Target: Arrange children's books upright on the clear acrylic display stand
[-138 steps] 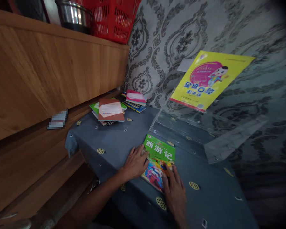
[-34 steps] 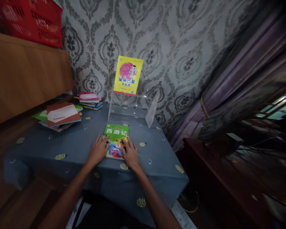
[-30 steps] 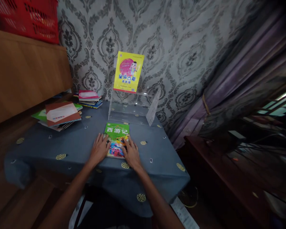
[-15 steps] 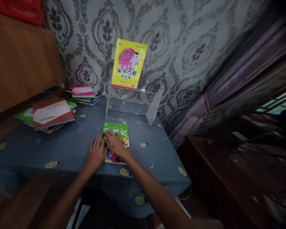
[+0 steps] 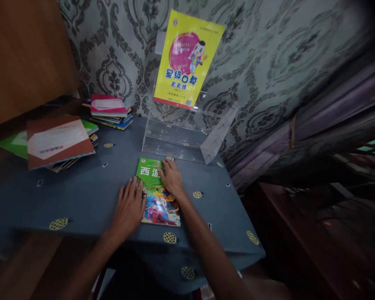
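A green picture-covered book [image 5: 159,202] lies flat on the table near its front edge, white characters across its top. My left hand [image 5: 129,206] rests at the book's left edge, fingers stretched out and pointing away from me. Across the upper right part of the cover lies my right hand [image 5: 171,177], its fingers extended and hiding some of the title. Behind the book stands a clear acrylic rack [image 5: 175,143]. A yellow workbook [image 5: 187,60] leans upright in the rack's back tier.
At the left of the table [image 5: 87,183] sits a pile of books with a brown-covered one [image 5: 59,141] on top. Further back is a second stack with a pink cover [image 5: 108,103]. A wooden panel [image 5: 28,54] rises at left; a purple curtain [image 5: 265,146] hangs at right.
My right hand has slid from the left part of the cover to its upper right side. My left hand stays by the left edge. The view has moved closer and tilted down.
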{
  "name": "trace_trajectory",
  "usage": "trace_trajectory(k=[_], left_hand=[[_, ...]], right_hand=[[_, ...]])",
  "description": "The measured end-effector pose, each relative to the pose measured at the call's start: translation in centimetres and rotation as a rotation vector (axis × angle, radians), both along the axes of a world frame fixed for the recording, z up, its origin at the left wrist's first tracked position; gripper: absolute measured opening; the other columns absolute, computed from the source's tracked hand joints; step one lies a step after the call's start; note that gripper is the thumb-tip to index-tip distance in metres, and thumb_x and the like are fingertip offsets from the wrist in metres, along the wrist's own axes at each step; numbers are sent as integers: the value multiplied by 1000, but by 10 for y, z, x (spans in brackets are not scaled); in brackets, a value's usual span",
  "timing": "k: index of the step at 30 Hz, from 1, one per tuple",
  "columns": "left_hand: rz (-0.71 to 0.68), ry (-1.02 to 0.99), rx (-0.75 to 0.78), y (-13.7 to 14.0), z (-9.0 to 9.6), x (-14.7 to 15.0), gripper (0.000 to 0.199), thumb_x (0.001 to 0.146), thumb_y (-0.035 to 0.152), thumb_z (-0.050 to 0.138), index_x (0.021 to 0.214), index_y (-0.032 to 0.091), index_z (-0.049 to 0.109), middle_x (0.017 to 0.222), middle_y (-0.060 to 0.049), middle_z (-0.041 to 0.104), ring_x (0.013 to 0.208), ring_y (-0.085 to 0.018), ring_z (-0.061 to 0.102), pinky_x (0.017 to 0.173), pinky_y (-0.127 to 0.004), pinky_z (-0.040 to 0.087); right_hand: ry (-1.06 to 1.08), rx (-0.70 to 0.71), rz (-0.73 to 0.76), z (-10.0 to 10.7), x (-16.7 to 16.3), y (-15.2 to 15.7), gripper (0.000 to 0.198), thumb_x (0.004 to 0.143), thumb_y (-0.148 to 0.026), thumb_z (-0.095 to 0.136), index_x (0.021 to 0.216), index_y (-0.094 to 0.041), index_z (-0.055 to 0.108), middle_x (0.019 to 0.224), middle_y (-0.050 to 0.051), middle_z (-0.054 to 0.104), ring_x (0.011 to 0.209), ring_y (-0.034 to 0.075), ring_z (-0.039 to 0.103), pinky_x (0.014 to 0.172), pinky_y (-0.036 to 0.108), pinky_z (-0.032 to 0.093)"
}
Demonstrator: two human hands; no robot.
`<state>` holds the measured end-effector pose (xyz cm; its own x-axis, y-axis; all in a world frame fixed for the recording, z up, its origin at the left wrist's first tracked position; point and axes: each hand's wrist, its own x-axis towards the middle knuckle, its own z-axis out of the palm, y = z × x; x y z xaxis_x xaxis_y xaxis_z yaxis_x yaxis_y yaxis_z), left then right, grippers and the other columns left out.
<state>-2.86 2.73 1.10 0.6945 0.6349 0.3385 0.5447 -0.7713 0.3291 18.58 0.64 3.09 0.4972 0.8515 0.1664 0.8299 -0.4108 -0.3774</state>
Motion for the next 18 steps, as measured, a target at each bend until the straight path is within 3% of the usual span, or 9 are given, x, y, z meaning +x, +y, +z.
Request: trace_trajectory(k=[7,12,15,18], left_hand=[[-55,31,-65,20,7,5,49,99,39,42,142,16,50,157,-21,42,146,-36,38,118,-57,32],[-46,-37,-163,41,20,24,46,96,34,47,138,17,52,143,-18,54,138,-35,46,113,-55,39],[-34,-153,-321,48,27,31,43,94,34,50,133,18,56,126,-14,65,122,-30,58,107,-49,45],[31,-358,-593,55,30,33,48,91,37,56,136,19,54,125,-12,68,115,-27,64,100,-43,51]], right_hand=[[109,153,66,-21,14,-18,54,101,-40,42,144,-10,55,160,17,41,153,26,30,124,46,28],[148,203,27,-24,11,-22,50,101,-36,42,145,-15,54,163,13,37,155,27,26,124,51,27],[171,239,15,-25,9,-20,48,101,-33,43,144,-15,55,163,14,37,155,28,25,125,51,26],[191,262,5,-25,9,-19,48,101,-33,43,143,-15,56,162,15,38,154,28,26,125,52,26]])
